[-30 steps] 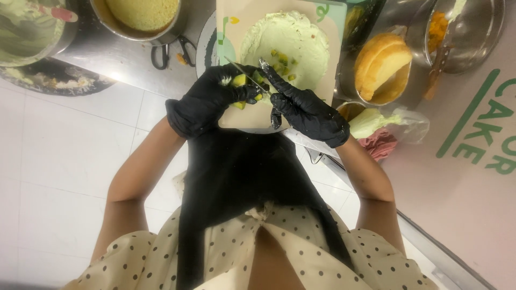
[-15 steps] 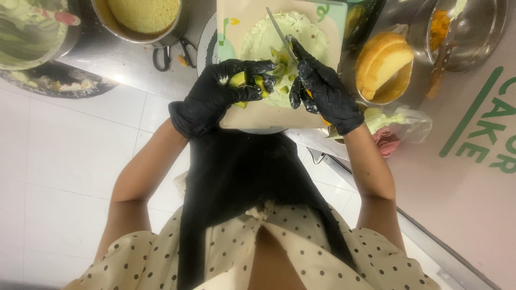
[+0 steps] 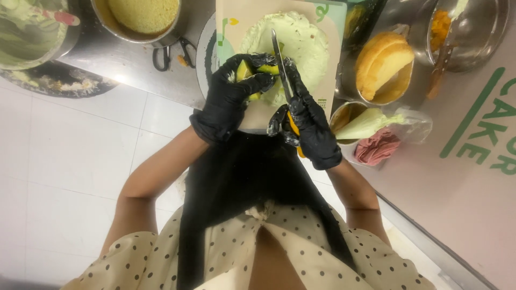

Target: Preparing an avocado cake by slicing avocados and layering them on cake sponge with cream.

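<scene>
Holding: left hand (image 3: 232, 96), black-gloved, fingers curled tight around a yellow-green fruit piece (image 3: 248, 71) — thumb and fingertips pinch it from both sides.
Cutting: right hand (image 3: 306, 121), also black-gloved, closed round the yellow handle of a knife (image 3: 280, 64); handle mostly hidden in the fist.
Blade: narrow, pointing far, its edge touching the fruit piece just right of the left fingertips.
Fruit place: over the near half of a pale board (image 3: 232, 16), in front of a round pale-green cake (image 3: 301, 40) lying on that board.
Far left: pot (image 3: 115, 24) of yellow crumbs; scissors (image 3: 172, 53) just near it on the steel counter (image 3: 107, 59).
Far left corner: bowl (image 3: 29, 27) with green smears, a dark plate (image 3: 54, 80) near it.
Right: tin (image 3: 382, 62) with a golden sponge; near it a cup (image 3: 344, 115) with pale-green and pink piping bags (image 3: 376, 134).
Far right: steel bowl (image 3: 473, 32) holding orange filling.
Near: polka-dot top and black apron (image 3: 242, 182) — the person's own.
</scene>
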